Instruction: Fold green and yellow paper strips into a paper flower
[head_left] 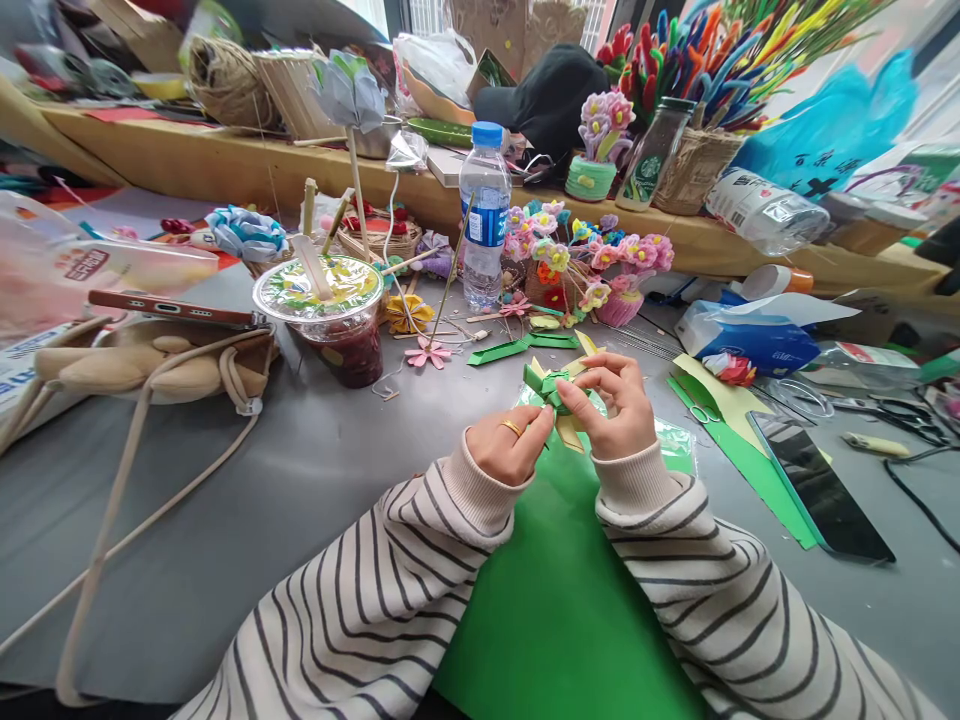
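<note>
A folded paper flower with a green middle and pale yellow petals is held between my two hands. My left hand, wearing a gold ring, pinches its lower left side. From the right, my right hand grips the same flower with thumb and fingers, hiding part of it. Beneath my forearms lies a large green paper sheet. Folded green paper strips rest just beyond the flower. A clear plastic packet pokes out right of my right wrist.
A fruit drink cup, a bag with a phone on it and a water bottle stand left and behind. Crocheted flowers fill the back. At right are another phone, scissors and a tissue pack.
</note>
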